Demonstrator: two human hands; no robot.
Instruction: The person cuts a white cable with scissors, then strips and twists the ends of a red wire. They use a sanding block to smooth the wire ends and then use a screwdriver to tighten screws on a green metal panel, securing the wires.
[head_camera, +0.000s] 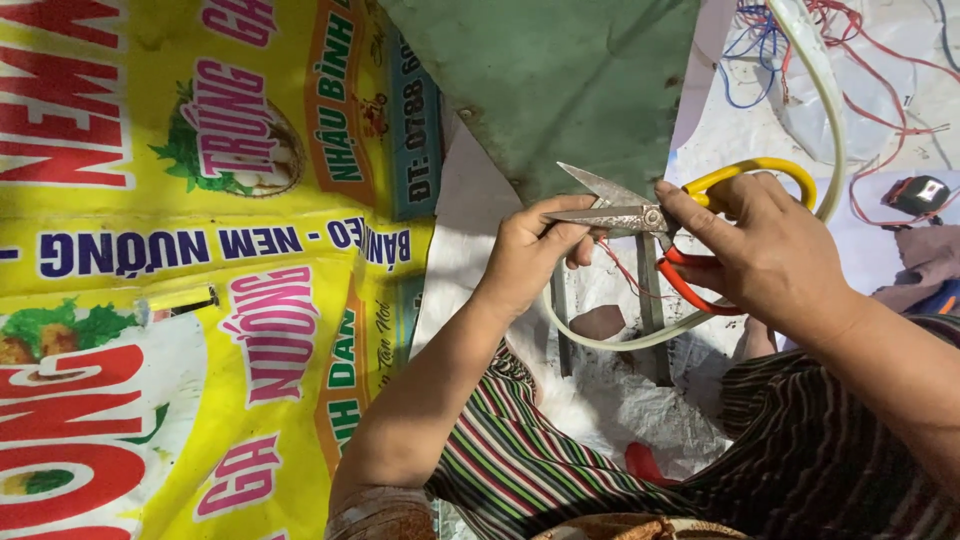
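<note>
My right hand (765, 250) grips a pair of metal scissors (612, 205) by its yellow and red handles, blades parted and pointing left. My left hand (530, 250) pinches a thin red wire (625, 272) just under the lower blade, fingertips touching the metal. A pale cream cable (640, 340) loops below both hands and runs up behind the right hand.
A large yellow printed banner (200, 270) covers the floor at left. A green metal sheet (560, 80) lies ahead. Tangled red and blue wires (880, 80) and a small black part (920, 195) sit at upper right. My striped trousers (560, 470) fill the bottom.
</note>
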